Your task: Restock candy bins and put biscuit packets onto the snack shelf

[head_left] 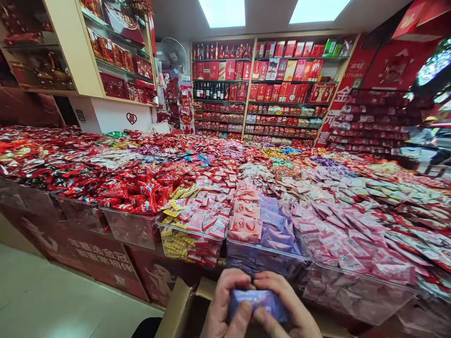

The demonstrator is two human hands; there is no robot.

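Purple pkt [252,296], blurred, sat clasped btwn my L hand [222,307] & R hand [291,303], fingers [230,279] curled round; hands part-hid open carton [177,305], see-thru bin [268,250] beyond.

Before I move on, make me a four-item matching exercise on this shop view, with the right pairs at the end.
1. Purple-wrapped item nearest the camera
2. Cardboard box
3. Fan
4. Double-happiness heart emblem

A. Left of the back-wall shelves
B. Between the left hand and the right hand
C. On the white panel
D. Open, below both hands

Pairs: 1-B; 2-D; 3-A; 4-C
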